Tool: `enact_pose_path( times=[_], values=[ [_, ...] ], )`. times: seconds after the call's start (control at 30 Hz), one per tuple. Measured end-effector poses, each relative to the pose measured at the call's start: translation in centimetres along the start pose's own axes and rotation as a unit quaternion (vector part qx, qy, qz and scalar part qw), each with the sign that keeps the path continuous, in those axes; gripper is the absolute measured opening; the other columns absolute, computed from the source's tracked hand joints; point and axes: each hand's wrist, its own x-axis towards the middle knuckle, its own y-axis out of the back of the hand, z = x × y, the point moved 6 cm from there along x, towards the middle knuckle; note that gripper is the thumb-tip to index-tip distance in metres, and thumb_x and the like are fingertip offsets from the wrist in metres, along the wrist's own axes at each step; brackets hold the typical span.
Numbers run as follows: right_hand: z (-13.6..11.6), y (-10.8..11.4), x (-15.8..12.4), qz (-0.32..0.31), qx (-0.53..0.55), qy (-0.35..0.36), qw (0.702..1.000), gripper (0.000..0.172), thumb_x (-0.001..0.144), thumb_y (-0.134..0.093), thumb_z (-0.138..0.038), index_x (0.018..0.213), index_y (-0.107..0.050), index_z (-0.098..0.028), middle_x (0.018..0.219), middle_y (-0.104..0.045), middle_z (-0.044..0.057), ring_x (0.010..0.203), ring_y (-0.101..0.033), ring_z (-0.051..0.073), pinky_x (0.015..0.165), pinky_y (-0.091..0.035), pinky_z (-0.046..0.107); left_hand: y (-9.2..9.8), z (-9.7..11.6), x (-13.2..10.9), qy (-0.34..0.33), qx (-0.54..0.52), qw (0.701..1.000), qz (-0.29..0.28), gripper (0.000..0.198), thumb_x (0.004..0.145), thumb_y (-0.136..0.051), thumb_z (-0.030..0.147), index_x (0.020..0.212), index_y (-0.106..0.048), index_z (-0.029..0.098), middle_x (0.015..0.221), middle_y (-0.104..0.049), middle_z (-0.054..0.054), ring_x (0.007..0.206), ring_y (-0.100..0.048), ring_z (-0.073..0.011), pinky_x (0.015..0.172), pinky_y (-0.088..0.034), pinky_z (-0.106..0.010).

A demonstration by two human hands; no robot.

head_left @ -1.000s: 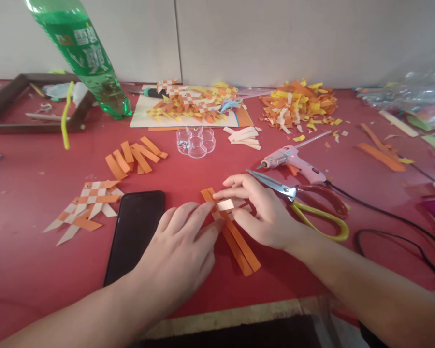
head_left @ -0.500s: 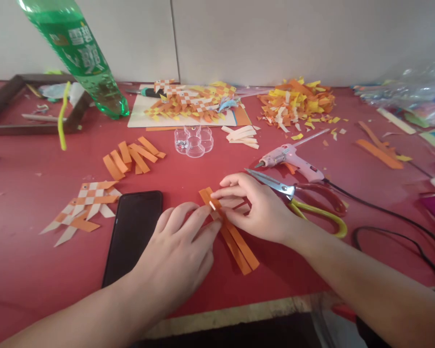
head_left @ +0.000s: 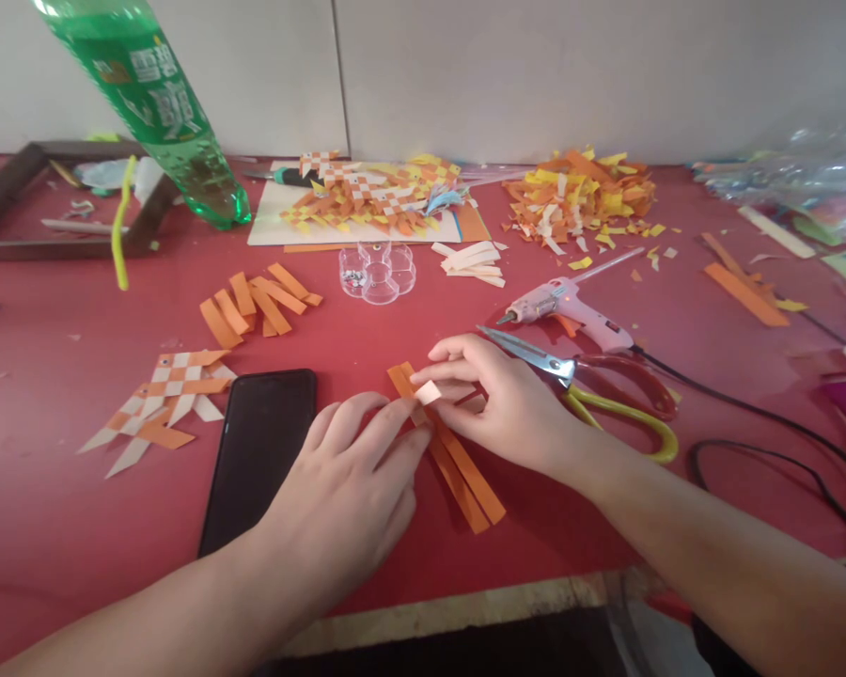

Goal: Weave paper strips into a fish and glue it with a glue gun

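Two long orange paper strips [head_left: 469,480] lie slanting side by side on the red table, with pale paper strips crossing them near their upper end. My left hand [head_left: 359,470] has its fingers closed on the crossing point from the left. From the right, my right hand [head_left: 500,404] pinches at the same place with curled fingers. A cream strip end [head_left: 428,392] stands up between the fingertips of both hands. The fingers hide most of the weave. By my left wrist lies a black phone [head_left: 260,456]; scissors [head_left: 571,376] lie open just beyond my right hand.
A pink glue gun [head_left: 571,310] with a black cord lies at right. Woven checkered paper fish [head_left: 162,404], orange strips [head_left: 258,306], cream strips [head_left: 471,262] and a clear flower-shaped tray [head_left: 379,273] lie around. A green bottle [head_left: 162,113] and a scrap pile [head_left: 582,197] stand behind.
The cream strip end between my fingertips has turned up and now shows more of its face. Both hands have stayed nearly in place on the strips.
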Motion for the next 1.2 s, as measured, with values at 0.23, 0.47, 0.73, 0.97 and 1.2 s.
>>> enact_pose_path(
  times=[0.23,0.47,0.73,0.97,1.2],
  values=[
    [-0.50,0.23,-0.08,0.016,-0.053,0.025,0.998,0.039,0.080,-0.063,-0.010,0.111,-0.045,-0.025,0.113,-0.070,0.008,0.106,-0.068,0.022,0.074,-0.061,0.031,0.01,0.19,-0.01,-0.005,0.001,1.000,0.007,0.034,0.089,-0.048,0.016,0.119,-0.066,0.014,0.121,-0.065,-0.011,0.107,-0.052,-0.0307,0.087,-0.053,-0.048],
    [-0.26,0.05,-0.09,0.017,-0.021,0.017,0.999,0.037,0.082,-0.063,-0.012,0.111,-0.045,-0.025,0.115,-0.069,0.008,0.104,-0.069,0.020,0.075,-0.062,0.030,-0.05,0.27,-0.02,-0.021,0.004,1.000,0.012,0.036,0.088,-0.049,0.014,0.120,-0.066,0.012,0.122,-0.065,-0.013,0.107,-0.057,-0.0296,0.090,-0.055,-0.046],
    [-0.89,0.31,-0.26,0.009,-0.055,0.021,0.998,0.044,0.075,-0.059,-0.005,0.111,-0.043,-0.024,0.117,-0.069,0.009,0.100,-0.070,0.022,0.064,-0.060,0.026,0.00,0.33,-0.01,-0.029,-0.011,0.999,0.019,0.036,0.087,-0.048,0.012,0.117,-0.067,0.010,0.127,-0.065,-0.013,0.118,-0.058,-0.0310,0.101,-0.052,-0.049],
    [-0.91,0.38,-0.03,0.007,-0.046,0.012,0.999,0.037,0.079,-0.057,-0.010,0.110,-0.044,-0.024,0.114,-0.070,0.009,0.090,-0.072,0.019,0.052,-0.053,0.022,-0.22,0.28,-0.21,-0.032,-0.008,0.999,0.017,0.036,0.089,-0.046,0.014,0.117,-0.068,0.009,0.129,-0.066,-0.013,0.122,-0.058,-0.0320,0.102,-0.051,-0.051],
    [-0.92,0.61,-0.05,0.014,-0.052,0.009,0.999,0.033,0.084,-0.061,-0.018,0.112,-0.045,-0.023,0.114,-0.070,0.008,0.098,-0.070,0.020,0.058,-0.056,0.023,-0.38,0.34,-0.12,-0.037,-0.003,0.999,0.013,0.039,0.091,-0.044,0.014,0.123,-0.065,0.010,0.130,-0.065,-0.011,0.122,-0.058,-0.0309,0.102,-0.051,-0.052]
  ],
)
